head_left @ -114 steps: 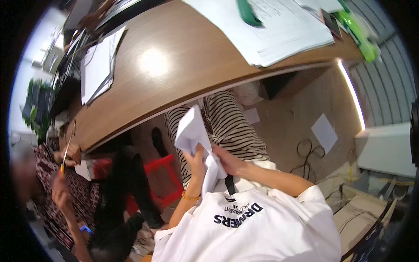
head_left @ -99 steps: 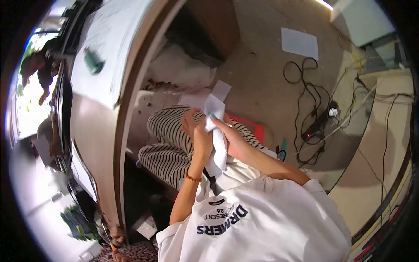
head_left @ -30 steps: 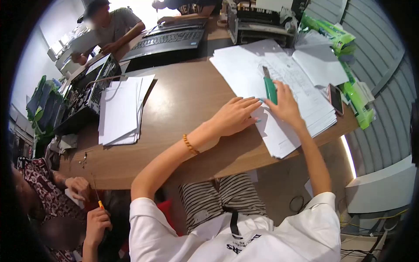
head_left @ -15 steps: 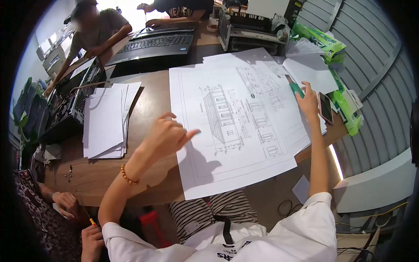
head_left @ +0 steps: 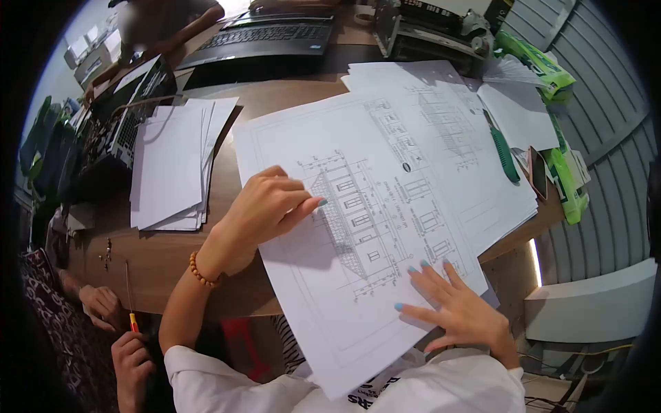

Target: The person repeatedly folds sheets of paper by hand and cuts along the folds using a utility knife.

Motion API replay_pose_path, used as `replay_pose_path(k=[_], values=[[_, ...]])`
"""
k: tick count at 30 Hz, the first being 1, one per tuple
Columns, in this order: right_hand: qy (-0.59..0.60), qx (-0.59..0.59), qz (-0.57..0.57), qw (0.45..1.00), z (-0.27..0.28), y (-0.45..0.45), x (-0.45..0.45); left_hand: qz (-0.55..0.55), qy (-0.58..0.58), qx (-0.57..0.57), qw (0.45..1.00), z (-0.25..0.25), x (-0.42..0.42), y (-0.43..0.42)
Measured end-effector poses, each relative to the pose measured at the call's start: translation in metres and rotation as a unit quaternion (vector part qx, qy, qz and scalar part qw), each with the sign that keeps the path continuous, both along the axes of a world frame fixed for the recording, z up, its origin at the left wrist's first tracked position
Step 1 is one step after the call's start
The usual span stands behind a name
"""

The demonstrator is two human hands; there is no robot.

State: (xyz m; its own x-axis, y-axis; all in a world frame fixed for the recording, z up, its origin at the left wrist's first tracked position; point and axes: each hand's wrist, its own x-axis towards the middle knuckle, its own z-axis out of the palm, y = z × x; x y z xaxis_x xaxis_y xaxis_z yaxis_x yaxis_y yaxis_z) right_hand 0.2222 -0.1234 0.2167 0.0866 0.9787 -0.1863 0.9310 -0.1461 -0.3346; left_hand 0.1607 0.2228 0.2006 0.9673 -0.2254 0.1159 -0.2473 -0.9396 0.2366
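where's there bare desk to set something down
Bare desk lies nearer you than the left paper stack, between the screwdriver and the beaded bracelet. A narrow strip lies between that stack and the drawing sheet. The right end is crowded: green cutter, phone, green packet.

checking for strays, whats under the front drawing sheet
The drawing sheet partly covers the wooden table and, at right, other printed sheets; anything beneath its middle is hidden.
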Motion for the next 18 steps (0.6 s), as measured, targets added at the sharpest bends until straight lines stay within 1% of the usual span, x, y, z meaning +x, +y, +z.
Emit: replay_pose_path(k=[1,2,3,5,6,7,8,9,10,12,14,15,17,18], values=[[-0.006,-0.026,-0.003,1.0,-0.001,-0.006,-0.005,-0.011,-0.055,-0.019,0.998,-0.004,0.001,0.001],[-0.079,0.051,-0.047,0.994,-0.006,-0.01,-0.01,-0.022,-0.109,-0.037,0.993,-0.007,0.002,0.002],[-0.075,0.049,-0.046,0.995,-0.009,-0.018,-0.008,-0.021,-0.105,-0.039,0.993,-0.012,0.002,0.002],[-0.092,0.145,-0.062,0.983,-0.011,-0.034,0.0,-0.029,-0.096,-0.112,0.989,-0.019,0.003,0.001],[-0.108,0.196,-0.073,0.972,-0.001,-0.027,-0.001,-0.03,-0.096,-0.113,0.988,-0.018,0.003,-0.001],[-0.108,0.195,-0.073,0.972,0.007,-0.029,0.0,-0.034,-0.081,-0.125,0.988,-0.016,0.002,-0.003],[-0.094,0.219,-0.085,0.967,0.014,-0.033,0.001,-0.038,-0.066,-0.135,0.988,-0.015,0.002,-0.005],[-0.081,0.243,-0.097,0.962,0.02,-0.035,0.002,-0.038,-0.066,-0.136,0.988,-0.016,0.003,-0.005],[-0.094,0.276,-0.11,0.95,0.028,-0.03,0.001,-0.05,-0.075,-0.14,0.986,-0.017,0.003,-0.006],[-0.095,0.289,-0.125,0.944,0.038,-0.026,-0.002,-0.061,-0.083,-0.143,0.984,-0.018,0.003,-0.007],[-0.104,0.336,-0.154,0.923,0.046,-0.016,-0.005,-0.049,-0.026,-0.21,0.976,-0.017,0.002,-0.005],[-0.103,0.335,-0.152,0.924,0.052,-0.014,-0.004,-0.047,-0.025,-0.21,0.976,-0.015,0.0,-0.004],[-0.087,0.347,-0.162,0.92,0.062,-0.009,0.0,-0.057,0.076,-0.362,0.927,-0.009,-0.001,-0.002],[-0.073,0.352,-0.128,0.924,0.064,-0.008,0.008,-0.057,0.075,-0.361,0.928,-0.008,-0.001,-0.001]])
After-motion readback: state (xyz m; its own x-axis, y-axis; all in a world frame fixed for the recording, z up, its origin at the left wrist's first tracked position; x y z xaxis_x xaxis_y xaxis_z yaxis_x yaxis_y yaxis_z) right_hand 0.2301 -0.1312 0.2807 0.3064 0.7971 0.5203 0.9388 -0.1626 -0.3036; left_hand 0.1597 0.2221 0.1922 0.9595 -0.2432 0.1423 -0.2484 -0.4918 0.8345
